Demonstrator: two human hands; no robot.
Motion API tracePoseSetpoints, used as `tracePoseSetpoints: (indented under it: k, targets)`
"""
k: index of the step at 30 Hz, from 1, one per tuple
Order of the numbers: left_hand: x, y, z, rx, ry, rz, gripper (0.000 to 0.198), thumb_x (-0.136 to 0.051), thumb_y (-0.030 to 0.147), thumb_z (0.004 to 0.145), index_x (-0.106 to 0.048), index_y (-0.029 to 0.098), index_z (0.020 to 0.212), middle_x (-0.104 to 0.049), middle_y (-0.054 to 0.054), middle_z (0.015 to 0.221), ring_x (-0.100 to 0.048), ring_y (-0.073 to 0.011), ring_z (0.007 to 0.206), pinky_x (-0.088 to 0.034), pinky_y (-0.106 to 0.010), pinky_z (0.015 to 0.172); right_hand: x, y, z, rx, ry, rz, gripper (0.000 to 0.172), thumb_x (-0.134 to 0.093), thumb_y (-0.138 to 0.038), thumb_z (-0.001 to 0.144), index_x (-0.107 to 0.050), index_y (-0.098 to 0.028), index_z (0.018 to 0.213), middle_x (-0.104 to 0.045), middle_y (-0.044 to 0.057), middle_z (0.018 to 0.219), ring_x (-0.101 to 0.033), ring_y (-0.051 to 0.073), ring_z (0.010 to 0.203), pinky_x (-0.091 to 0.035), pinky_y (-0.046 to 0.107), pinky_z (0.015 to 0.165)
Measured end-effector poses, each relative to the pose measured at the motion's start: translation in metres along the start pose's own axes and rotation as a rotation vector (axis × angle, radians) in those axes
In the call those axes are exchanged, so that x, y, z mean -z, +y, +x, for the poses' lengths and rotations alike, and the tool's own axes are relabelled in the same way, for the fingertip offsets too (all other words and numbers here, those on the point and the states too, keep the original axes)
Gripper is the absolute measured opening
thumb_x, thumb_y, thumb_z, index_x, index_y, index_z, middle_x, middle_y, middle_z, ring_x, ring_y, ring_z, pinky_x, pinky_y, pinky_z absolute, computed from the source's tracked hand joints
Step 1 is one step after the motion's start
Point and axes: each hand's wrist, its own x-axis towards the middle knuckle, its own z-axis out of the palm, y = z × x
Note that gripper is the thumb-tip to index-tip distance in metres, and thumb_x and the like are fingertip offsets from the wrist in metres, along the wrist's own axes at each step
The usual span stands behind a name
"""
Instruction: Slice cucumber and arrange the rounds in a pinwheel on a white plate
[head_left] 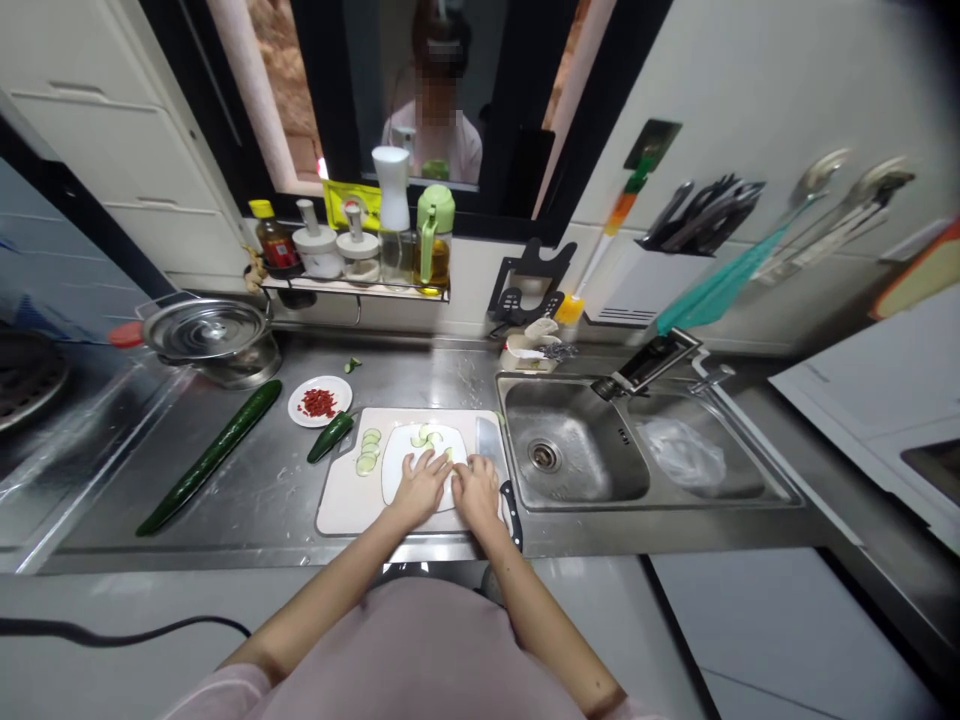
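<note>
My left hand (421, 490) and my right hand (477, 488) meet over a white plate (391, 470), fingers bent and fingertips close together. Between them shows a bit of pale green cucumber slice (451, 455), mostly hidden by the fingers. Several cucumber slices lie curved together at the plate's far side. The plate rests on a pale cutting board (349, 508), where a short row of cucumber slices (367, 452) lies left of the plate. A knife (513, 515) with a black handle lies along the board's right side, its blade partly behind my right hand.
A cut cucumber piece (330, 437) and a small dish (342, 395) of chopped red bits sit beyond the board's left corner. Further left lies a long cucumber (214, 455), near a lidded pot (232, 350). A double sink (585, 440) adjoins the board's right. Condiments line a wall rack (360, 287).
</note>
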Motion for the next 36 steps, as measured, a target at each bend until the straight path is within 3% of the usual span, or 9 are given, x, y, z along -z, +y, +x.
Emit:
tracePoseSetpoints:
  k: [4, 9, 15, 19, 23, 29, 36]
  targets:
    - [0.008, 0.006, 0.001, 0.078, 0.077, -0.108, 0.049, -0.04, 0.016, 0.088, -0.051, 0.029, 0.134, -0.049, -0.007, 0.142, -0.036, -0.0279, 0.131, -0.023, -0.056, 0.104, 0.004, 0.005, 0.004, 0.032, 0.125, 0.078, 0.026, -0.05, -0.023, 0.086, -0.069, -0.021, 0.104, -0.056, 0.011, 0.111, -0.044, 0.026, 0.105, -0.037, 0.038, 0.089]
    - [0.02, 0.008, -0.016, 0.227, 0.292, -0.228, 0.042, -0.046, 0.024, 0.088, -0.057, 0.031, 0.127, -0.054, -0.007, 0.134, -0.043, -0.0258, 0.123, -0.028, -0.048, 0.1, 0.023, 0.016, 0.008, 0.168, 0.417, 0.234, 0.027, -0.046, -0.025, 0.089, -0.067, -0.02, 0.105, -0.058, 0.01, 0.104, -0.048, 0.024, 0.102, -0.039, 0.042, 0.091]
    - [0.023, -0.025, -0.06, 0.677, 0.488, -0.234, 0.031, -0.046, 0.031, 0.089, -0.065, 0.027, 0.114, -0.061, -0.008, 0.115, -0.05, -0.0265, 0.109, -0.03, -0.044, 0.095, 0.04, 0.032, 0.001, 0.22, 0.595, 0.294, 0.022, -0.047, -0.026, 0.09, -0.066, -0.02, 0.1, -0.062, 0.008, 0.096, -0.054, 0.023, 0.095, -0.039, 0.042, 0.088]
    - [0.029, -0.058, -0.075, 0.9, 0.455, -0.171, 0.032, -0.048, 0.033, 0.088, -0.06, 0.025, 0.116, -0.062, -0.009, 0.111, -0.051, -0.028, 0.106, -0.029, -0.046, 0.094, 0.038, 0.033, -0.006, 0.222, 0.6, 0.31, 0.021, -0.047, -0.026, 0.09, -0.065, -0.019, 0.099, -0.064, 0.008, 0.092, -0.055, 0.022, 0.092, -0.04, 0.041, 0.086]
    - [0.035, -0.076, -0.071, 0.979, 0.385, -0.117, 0.034, -0.048, 0.038, 0.087, -0.059, 0.023, 0.115, -0.062, -0.01, 0.11, -0.05, -0.0303, 0.107, -0.03, -0.047, 0.093, 0.033, 0.023, -0.008, 0.215, 0.565, 0.338, 0.022, -0.046, -0.027, 0.09, -0.065, -0.019, 0.097, -0.064, 0.008, 0.09, -0.055, 0.023, 0.092, -0.041, 0.04, 0.084]
    - [0.032, -0.077, -0.061, 0.99, 0.322, -0.084, 0.033, -0.05, 0.044, 0.085, -0.061, 0.024, 0.109, -0.061, -0.01, 0.11, -0.05, -0.0315, 0.107, -0.029, -0.049, 0.092, 0.033, 0.011, -0.007, 0.238, 0.531, 0.377, 0.023, -0.045, -0.028, 0.091, -0.065, -0.019, 0.098, -0.065, 0.007, 0.09, -0.057, 0.022, 0.089, -0.041, 0.04, 0.084]
    - [0.027, -0.08, -0.06, 0.988, 0.312, -0.098, 0.026, -0.051, 0.037, 0.084, -0.063, 0.024, 0.103, -0.061, -0.01, 0.11, -0.049, -0.0301, 0.107, -0.03, -0.046, 0.09, 0.031, 0.017, -0.015, 0.229, 0.475, 0.372, 0.023, -0.045, -0.029, 0.092, -0.065, -0.019, 0.099, -0.066, 0.007, 0.091, -0.057, 0.021, 0.089, -0.042, 0.04, 0.084]
